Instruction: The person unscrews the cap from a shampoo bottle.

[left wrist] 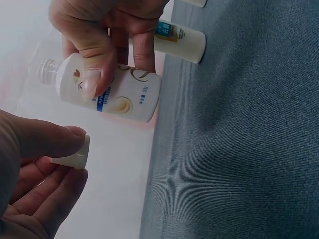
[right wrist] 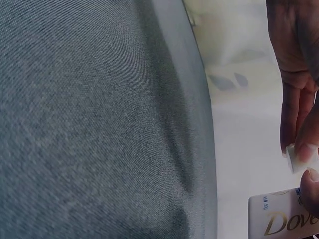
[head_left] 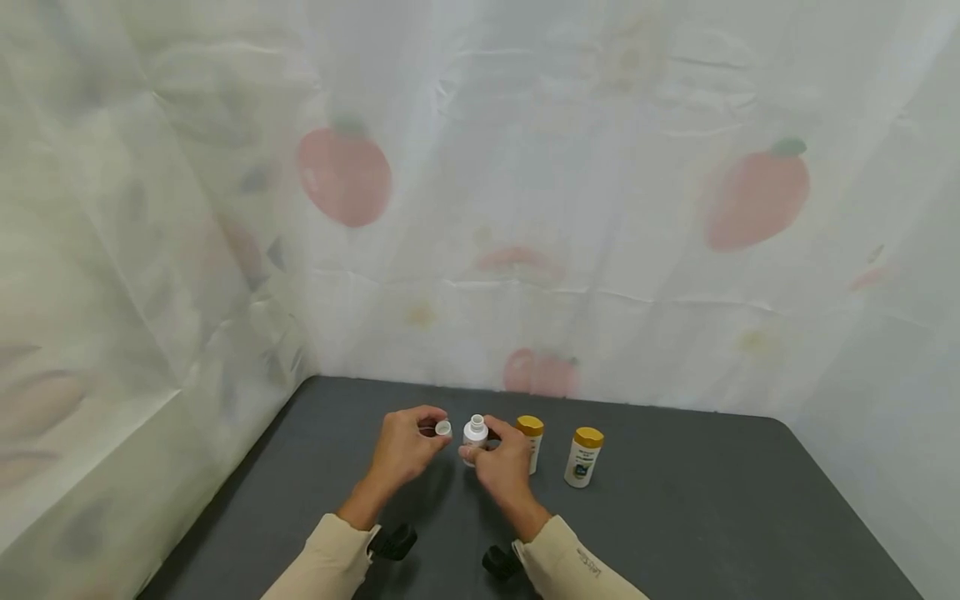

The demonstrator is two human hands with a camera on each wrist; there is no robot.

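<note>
Dark grey tabletop [head_left: 712,500], fabric-textured in wrist views. White translucent sheet [head_left: 600,208] hung behind and on both sides, creased, printed with faded red strawberries [head_left: 756,198] and leaves. Light diffuse, even; soft shadows on tabletop.

Glossy plastic bottle [left wrist: 117,89], smooth plastic cap [left wrist: 75,157], matt woven tablecloth [left wrist: 239,149]

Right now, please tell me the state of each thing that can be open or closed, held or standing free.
White Dove bottle: uncapped, neck bare, held off the table.
White cap: off the bottle, pinched.
Left hand: pinches the white cap.
Right hand: grips the white Dove bottle.
Near gold-capped bottle: capped, upright, untouched.
Far gold-capped bottle: capped, upright, untouched.
</note>
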